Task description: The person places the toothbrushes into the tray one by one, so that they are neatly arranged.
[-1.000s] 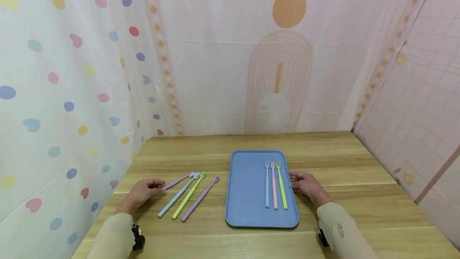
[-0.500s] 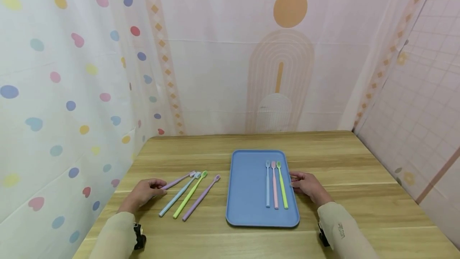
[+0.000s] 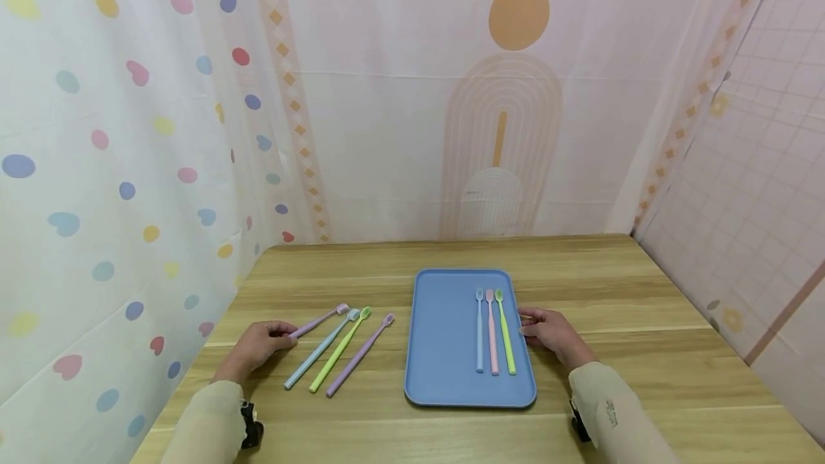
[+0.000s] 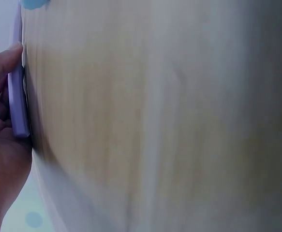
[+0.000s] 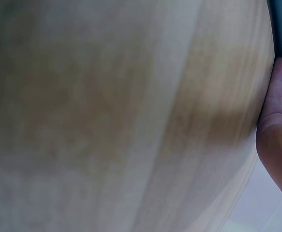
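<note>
My left hand (image 3: 259, 346) pinches the handle end of a purple toothbrush (image 3: 320, 321), thumb on the near side; the handle's butt also shows against the palm in the left wrist view. Right of it, a light blue toothbrush (image 3: 320, 351), a lime green one (image 3: 339, 351) and a second purple one (image 3: 359, 356) lie slanted on the table. At the right rim of a blue tray (image 3: 441, 394), my right hand (image 3: 556, 335) grips the edge with thumb and fingertips. On the tray, a light blue toothbrush (image 3: 480, 335), a pink one (image 3: 493, 335) and a green one (image 3: 505, 335) lie side by side, heads away from me.
The wooden table (image 3: 361, 428) ends at a patterned curtain (image 3: 387, 127) behind. Another curtain with coloured dots (image 3: 97, 199) hangs along the left, and a grid-patterned one (image 3: 760, 163) along the right.
The purple toothbrush in my left hand has shifted slightly left, its head moving off the blue one's head. My right hand and the tray stay where they were.
</note>
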A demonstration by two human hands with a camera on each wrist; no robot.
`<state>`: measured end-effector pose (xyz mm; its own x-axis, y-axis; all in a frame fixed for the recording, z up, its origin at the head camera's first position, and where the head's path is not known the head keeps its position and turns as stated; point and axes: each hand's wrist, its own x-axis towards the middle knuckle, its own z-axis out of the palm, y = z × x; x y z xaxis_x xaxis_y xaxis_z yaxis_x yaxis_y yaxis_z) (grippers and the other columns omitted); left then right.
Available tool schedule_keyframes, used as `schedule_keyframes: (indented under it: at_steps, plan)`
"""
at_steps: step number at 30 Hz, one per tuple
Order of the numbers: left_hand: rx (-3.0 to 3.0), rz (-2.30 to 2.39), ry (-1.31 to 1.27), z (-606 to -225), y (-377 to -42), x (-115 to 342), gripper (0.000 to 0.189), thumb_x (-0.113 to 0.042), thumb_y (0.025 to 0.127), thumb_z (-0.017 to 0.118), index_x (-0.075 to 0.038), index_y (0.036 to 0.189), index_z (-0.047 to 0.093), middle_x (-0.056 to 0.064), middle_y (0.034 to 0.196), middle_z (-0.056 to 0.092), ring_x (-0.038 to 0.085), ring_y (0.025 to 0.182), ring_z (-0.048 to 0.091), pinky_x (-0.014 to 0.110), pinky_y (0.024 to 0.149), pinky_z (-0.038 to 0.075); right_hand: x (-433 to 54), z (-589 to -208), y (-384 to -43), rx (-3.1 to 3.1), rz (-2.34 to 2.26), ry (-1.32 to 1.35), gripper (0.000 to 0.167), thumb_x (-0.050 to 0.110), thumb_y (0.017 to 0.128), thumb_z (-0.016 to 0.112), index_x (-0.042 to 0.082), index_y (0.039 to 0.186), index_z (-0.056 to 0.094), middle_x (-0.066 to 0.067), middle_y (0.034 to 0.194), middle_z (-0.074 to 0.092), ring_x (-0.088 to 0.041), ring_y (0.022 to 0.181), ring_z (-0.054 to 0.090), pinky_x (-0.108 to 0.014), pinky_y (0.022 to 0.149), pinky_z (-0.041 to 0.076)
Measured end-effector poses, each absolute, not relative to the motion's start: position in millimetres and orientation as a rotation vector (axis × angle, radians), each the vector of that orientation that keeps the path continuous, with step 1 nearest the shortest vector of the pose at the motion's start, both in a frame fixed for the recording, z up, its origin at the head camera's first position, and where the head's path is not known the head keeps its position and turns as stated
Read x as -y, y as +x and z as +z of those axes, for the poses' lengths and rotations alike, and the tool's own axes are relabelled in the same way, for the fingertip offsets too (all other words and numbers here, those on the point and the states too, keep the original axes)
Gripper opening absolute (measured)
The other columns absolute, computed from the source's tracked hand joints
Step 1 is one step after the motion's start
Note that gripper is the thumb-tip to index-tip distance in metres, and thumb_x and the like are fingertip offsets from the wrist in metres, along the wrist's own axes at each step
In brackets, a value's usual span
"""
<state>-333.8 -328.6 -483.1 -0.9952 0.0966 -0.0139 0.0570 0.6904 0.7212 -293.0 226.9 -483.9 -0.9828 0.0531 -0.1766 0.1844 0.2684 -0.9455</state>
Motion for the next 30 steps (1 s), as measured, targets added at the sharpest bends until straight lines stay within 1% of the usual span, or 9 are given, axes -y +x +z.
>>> schedule_keyframes:
  at_steps: [4, 11, 17, 20, 22, 24, 26, 27, 30]
  plan:
    - [-2.840, 1.247, 0.083, -479.9, -332.5, 327.6, 0.026, -0.015, 0.092, 0.071, 0.003, 0.111, 0.071, 0.010, 0.100, 0.069, 0.021, 0.088, 0.055, 0.034, 0.076, 0.043, -226.7, -483.0, -293.0, -2.415, -1.819, 0.225, 0.049, -0.008, 0.090, 0.061, -0.011, 0.137, 0.050, -0.018, 0.108, 0.062, -0.018, 0.090, 0.060, -0.035, 0.080, 0.056]
    - [-2.813, 1.360, -0.002, -475.1, -335.1, 323.5, 0.030, -0.016, 0.096, 0.065, 0.004, 0.117, 0.068, 0.012, 0.105, 0.067, 0.022, 0.093, 0.055, 0.033, 0.079, 0.043, -226.4, -482.3, -292.3, -2.407, -1.825, 0.222, 0.049, -0.009, 0.090, 0.061, -0.011, 0.137, 0.050, -0.018, 0.108, 0.062, -0.018, 0.090, 0.060, -0.035, 0.080, 0.056]
    - [-2.837, 1.403, -0.013, -464.8, -342.4, 310.5, 0.034, -0.019, 0.098, 0.061, 0.006, 0.120, 0.066, 0.018, 0.108, 0.066, 0.024, 0.093, 0.054, 0.032, 0.074, 0.043, -225.9, -481.4, -291.7, -2.400, -1.824, 0.241, 0.049, -0.009, 0.090, 0.061, -0.011, 0.138, 0.051, -0.018, 0.109, 0.062, -0.020, 0.092, 0.060, -0.035, 0.080, 0.055]
    - [-2.850, 1.423, -0.038, -459.9, -346.0, 300.6, 0.035, -0.020, 0.098, 0.062, 0.007, 0.120, 0.065, 0.019, 0.110, 0.066, 0.026, 0.090, 0.054, 0.033, 0.071, 0.043, -225.8, -481.3, -291.2, -2.402, -1.822, 0.238, 0.049, -0.009, 0.090, 0.061, -0.011, 0.138, 0.050, -0.019, 0.108, 0.061, -0.020, 0.092, 0.060, -0.035, 0.080, 0.056]
    - [-2.832, 1.470, -0.048, -457.5, -348.3, 293.2, 0.035, -0.018, 0.098, 0.062, 0.007, 0.121, 0.064, 0.020, 0.112, 0.066, 0.028, 0.094, 0.055, 0.034, 0.074, 0.044, -225.6, -481.4, -291.0, -2.405, -1.824, 0.238, 0.049, -0.009, 0.090, 0.061, -0.011, 0.137, 0.050, -0.019, 0.108, 0.061, -0.020, 0.091, 0.060, -0.035, 0.080, 0.056]
    - [-2.789, 1.542, -0.056, -455.9, -349.8, 285.1, 0.034, -0.016, 0.098, 0.061, 0.008, 0.123, 0.064, 0.022, 0.116, 0.064, 0.031, 0.100, 0.055, 0.038, 0.079, 0.045, -225.5, -481.1, -290.8, -2.407, -1.822, 0.236, 0.049, -0.009, 0.090, 0.061, -0.011, 0.138, 0.050, -0.019, 0.109, 0.061, -0.019, 0.091, 0.060, -0.035, 0.080, 0.056]
    - [-2.758, 1.597, -0.046, -454.7, -351.6, 276.5, 0.034, -0.015, 0.098, 0.061, 0.008, 0.123, 0.063, 0.022, 0.120, 0.063, 0.032, 0.110, 0.054, 0.041, 0.087, 0.044, -225.4, -480.6, -290.5, -2.410, -1.821, 0.237, 0.048, -0.009, 0.090, 0.061, -0.011, 0.138, 0.050, -0.019, 0.109, 0.061, -0.019, 0.091, 0.060, -0.035, 0.080, 0.056]
    - [-2.747, 1.612, -0.042, -454.3, -352.6, 272.1, 0.034, -0.016, 0.098, 0.061, 0.007, 0.123, 0.063, 0.021, 0.121, 0.063, 0.032, 0.112, 0.053, 0.042, 0.089, 0.043, -225.5, -480.3, -290.4, -2.410, -1.821, 0.236, 0.049, -0.009, 0.090, 0.061, -0.011, 0.138, 0.050, -0.019, 0.109, 0.061, -0.019, 0.092, 0.060, -0.035, 0.080, 0.056]
    - [-2.753, 1.648, -0.026, -453.9, -354.7, 258.1, 0.031, -0.014, 0.097, 0.063, 0.007, 0.120, 0.065, 0.018, 0.116, 0.066, 0.030, 0.109, 0.055, 0.039, 0.087, 0.043, -225.4, -480.0, -290.2, -2.409, -1.819, 0.240, 0.048, -0.009, 0.090, 0.061, -0.011, 0.138, 0.050, -0.019, 0.109, 0.061, -0.019, 0.091, 0.060, -0.035, 0.080, 0.056]
